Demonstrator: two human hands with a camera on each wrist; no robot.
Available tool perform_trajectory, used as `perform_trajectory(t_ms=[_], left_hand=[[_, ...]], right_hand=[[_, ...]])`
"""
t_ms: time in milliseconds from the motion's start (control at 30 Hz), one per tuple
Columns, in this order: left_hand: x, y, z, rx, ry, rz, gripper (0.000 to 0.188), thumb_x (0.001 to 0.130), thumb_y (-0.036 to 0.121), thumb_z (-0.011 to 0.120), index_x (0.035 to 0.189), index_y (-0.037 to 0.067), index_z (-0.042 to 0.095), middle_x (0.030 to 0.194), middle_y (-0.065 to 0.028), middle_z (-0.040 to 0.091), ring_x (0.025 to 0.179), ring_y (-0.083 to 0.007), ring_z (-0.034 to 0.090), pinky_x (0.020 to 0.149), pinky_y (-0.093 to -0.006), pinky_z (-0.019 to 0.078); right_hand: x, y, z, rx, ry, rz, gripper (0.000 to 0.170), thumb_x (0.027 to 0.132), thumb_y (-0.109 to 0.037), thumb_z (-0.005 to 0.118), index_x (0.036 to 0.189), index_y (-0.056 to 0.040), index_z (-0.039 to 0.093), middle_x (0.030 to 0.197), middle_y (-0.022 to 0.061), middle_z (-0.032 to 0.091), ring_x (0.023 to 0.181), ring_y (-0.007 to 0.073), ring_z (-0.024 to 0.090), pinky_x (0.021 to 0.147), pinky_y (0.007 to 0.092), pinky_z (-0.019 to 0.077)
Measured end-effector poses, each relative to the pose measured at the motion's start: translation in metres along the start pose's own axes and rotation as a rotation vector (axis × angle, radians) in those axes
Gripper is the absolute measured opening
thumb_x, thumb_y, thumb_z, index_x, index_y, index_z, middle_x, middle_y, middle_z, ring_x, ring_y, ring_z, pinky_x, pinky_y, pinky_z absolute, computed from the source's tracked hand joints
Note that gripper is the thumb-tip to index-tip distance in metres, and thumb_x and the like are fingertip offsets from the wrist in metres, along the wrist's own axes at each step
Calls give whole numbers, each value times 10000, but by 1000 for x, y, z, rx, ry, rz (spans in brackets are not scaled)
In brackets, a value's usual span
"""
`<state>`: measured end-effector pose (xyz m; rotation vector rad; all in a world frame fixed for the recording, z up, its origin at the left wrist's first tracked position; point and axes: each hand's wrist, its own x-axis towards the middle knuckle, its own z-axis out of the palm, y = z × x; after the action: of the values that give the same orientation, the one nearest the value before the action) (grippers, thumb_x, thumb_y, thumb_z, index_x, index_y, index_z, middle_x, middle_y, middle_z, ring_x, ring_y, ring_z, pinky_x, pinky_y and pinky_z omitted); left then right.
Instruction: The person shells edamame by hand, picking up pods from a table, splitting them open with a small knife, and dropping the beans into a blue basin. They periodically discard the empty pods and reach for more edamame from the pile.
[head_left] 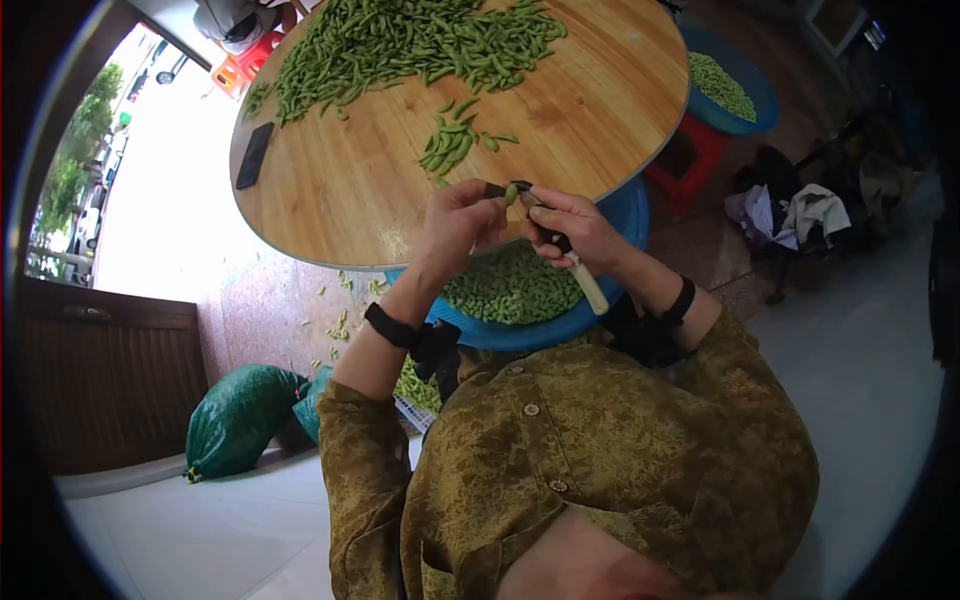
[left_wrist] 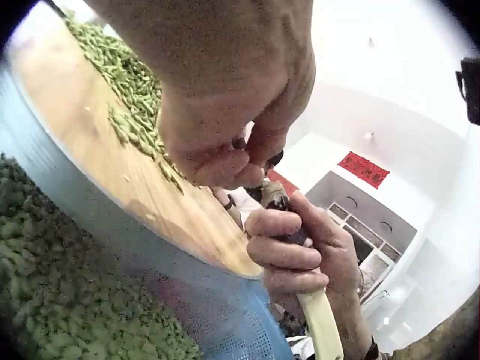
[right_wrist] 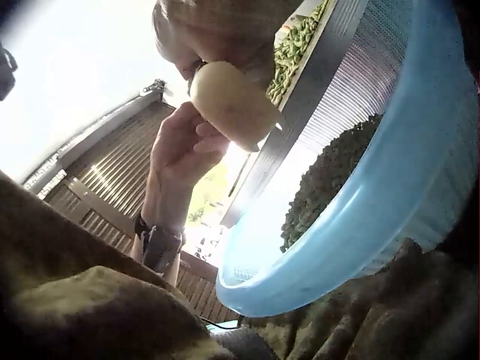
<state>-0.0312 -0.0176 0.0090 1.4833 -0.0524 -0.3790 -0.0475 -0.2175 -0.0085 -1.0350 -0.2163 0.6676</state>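
Over the near table edge, my left hand (head_left: 462, 222) pinches a green soybean pod (head_left: 511, 194) between thumb and fingers. Something dark covers a fingertip there. My right hand (head_left: 582, 230) grips a tool with a cream handle (head_left: 590, 288) and a dark wrapped neck; its tip meets the pod, and the fingers partly hide its kind. In the left wrist view, the curled right-hand fingers (left_wrist: 285, 251) wrap the neck. Below both hands, a blue basket (head_left: 478, 335) holds many shelled green beans (head_left: 515, 285). A small group of pods (head_left: 450, 140) lies on the table just beyond.
A large pile of pods (head_left: 400, 45) covers the far side of the round wooden table (head_left: 600, 110). A dark phone-like slab (head_left: 254, 156) lies at its left edge. Another blue basin (head_left: 755, 85) of beans stands on a red stool (head_left: 690, 165). Green sacks (head_left: 240, 420) rest on the floor.
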Motion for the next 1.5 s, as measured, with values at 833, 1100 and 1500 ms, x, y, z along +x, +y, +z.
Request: perform_trajectory(t_ms=[833,1100,1500], left_hand=[[-13,-23,11,-144,44,164,179,888,110,583,1032,24,646,684,27,568,561,-19,466,490,-168,329],[-17,-20,13,-129,90,182,86,887,96,577,870,17,607,672,-8,577,523,-58,472,464,-202,348],[-17,-28,20,-227,185,260,90,886,99,578,901,18,613,660,8,567,536,-37,463,464,-191,343]], right_hand=[[-10,-3,10,60,-47,5,428,987,-145,408,1408,-93,354,764,19,490,534,46,425,409,171,355],[-10,-3,17,4,-61,-46,428,984,-139,413,1405,-82,363,761,13,494,530,39,424,412,170,352],[-5,5,23,-88,83,-191,286,971,-116,443,1237,-28,506,726,19,525,502,42,434,403,180,348]])
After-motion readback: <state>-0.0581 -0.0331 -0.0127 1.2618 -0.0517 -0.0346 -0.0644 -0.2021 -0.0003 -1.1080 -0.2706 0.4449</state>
